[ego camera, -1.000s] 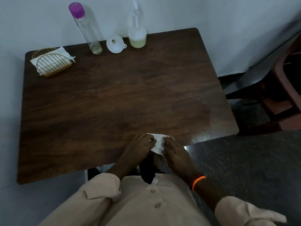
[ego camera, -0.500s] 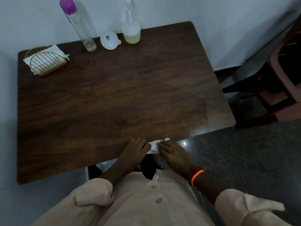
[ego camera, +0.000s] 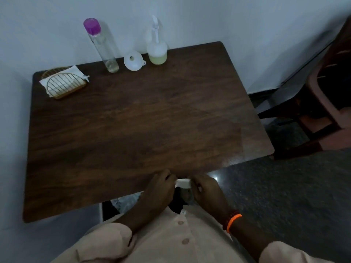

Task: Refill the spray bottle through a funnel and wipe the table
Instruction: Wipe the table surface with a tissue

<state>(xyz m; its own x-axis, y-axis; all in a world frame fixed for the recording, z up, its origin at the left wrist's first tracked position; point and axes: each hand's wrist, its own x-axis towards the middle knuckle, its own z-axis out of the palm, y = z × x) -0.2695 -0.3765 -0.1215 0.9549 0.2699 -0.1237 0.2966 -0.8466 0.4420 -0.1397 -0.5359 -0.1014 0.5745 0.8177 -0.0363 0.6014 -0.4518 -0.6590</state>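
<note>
Head view: two hands (ego camera: 160, 186) (ego camera: 206, 188) on one tissue (ego camera: 183, 182), one funnel (ego camera: 133, 60), two bottles (ego camera: 102, 45) (ego camera: 156, 48).

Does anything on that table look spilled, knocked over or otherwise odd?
Nothing spilled that I can see. The spray bottle and the purple-capped bottle stand upright. The one oddity is the funnel, lying on the table between them, not in a bottle. Both hands hold a white tissue at the near edge.

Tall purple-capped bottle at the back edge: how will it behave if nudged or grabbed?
The tall bottle is narrow and high, so a sideways push near its purple cap would probably tip it. Only a little liquid shows at the bottom, so it is likely light. Its clear, smooth wall may be slippery; glass or plastic, I cannot tell. It stands close beside the funnel.
</note>
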